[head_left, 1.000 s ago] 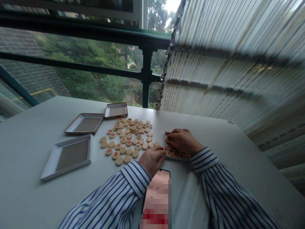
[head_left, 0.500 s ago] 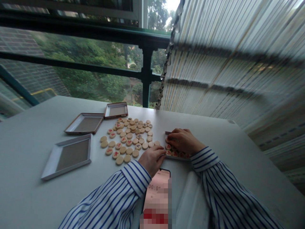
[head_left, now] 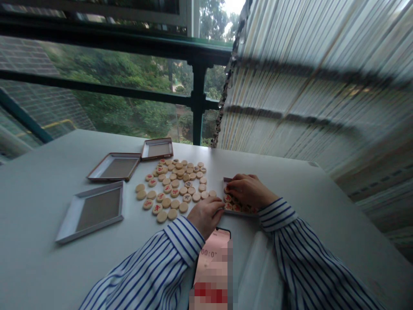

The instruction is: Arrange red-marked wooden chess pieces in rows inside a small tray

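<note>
To the right of the loose xiangqi pieces [head_left: 175,192] lies a shallow box [head_left: 240,213] with several red-marked pieces [head_left: 237,207] in rows along its near side. My right hand [head_left: 251,189] reaches over this box, fingers bent down and closed on a xiangqi piece [head_left: 226,189] at its left wall. Much of the box's inside is hidden under that hand. My left hand [head_left: 205,213] rests at the box's near left corner, its fingers closed against the edge. Most loose pieces lie flat, some face down, some showing red or dark characters; a few are stacked.
Three shallow trays stand on the left: a grey one [head_left: 73,197] in front, a brown-rimmed one [head_left: 130,176] behind it, and a smaller one [head_left: 158,158] farther back. A phone [head_left: 209,262] lies below my left hand, beside clear plastic [head_left: 258,271]. Window and string curtain stand beyond the table.
Almost nothing differs. Both hands stay at the box, with only a very slight shift of the right fingers; the loose pieces and trays lie as before.
</note>
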A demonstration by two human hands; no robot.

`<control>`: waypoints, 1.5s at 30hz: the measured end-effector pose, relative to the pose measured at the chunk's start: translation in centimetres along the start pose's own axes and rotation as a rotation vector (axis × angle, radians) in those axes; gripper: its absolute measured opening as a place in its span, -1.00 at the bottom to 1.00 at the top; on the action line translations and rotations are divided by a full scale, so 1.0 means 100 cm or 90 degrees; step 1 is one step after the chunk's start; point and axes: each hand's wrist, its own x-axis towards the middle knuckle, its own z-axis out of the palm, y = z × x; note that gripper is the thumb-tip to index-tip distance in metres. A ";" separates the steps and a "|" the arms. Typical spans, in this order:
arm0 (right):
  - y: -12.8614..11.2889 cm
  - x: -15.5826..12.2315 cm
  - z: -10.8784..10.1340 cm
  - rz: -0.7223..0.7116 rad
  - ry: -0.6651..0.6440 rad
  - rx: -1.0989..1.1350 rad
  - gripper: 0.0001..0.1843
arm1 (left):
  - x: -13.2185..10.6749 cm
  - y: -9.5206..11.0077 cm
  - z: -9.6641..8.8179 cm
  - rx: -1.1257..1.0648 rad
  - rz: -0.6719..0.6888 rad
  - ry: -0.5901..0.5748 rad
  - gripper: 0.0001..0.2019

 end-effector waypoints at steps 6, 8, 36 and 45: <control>-0.001 -0.001 -0.001 -0.010 -0.003 -0.004 -0.79 | -0.001 -0.001 0.000 0.005 0.002 0.007 -0.83; -0.001 -0.001 0.000 -0.011 -0.001 -0.004 -0.79 | -0.001 -0.001 0.000 0.003 0.002 0.004 -0.83; -0.003 -0.001 -0.003 -0.005 -0.023 -0.020 -0.78 | 0.000 -0.001 0.000 -0.004 0.009 -0.003 -0.84; -0.004 -0.002 -0.006 -0.010 -0.007 -0.020 -0.76 | -0.001 0.000 -0.001 0.007 0.004 0.004 -0.84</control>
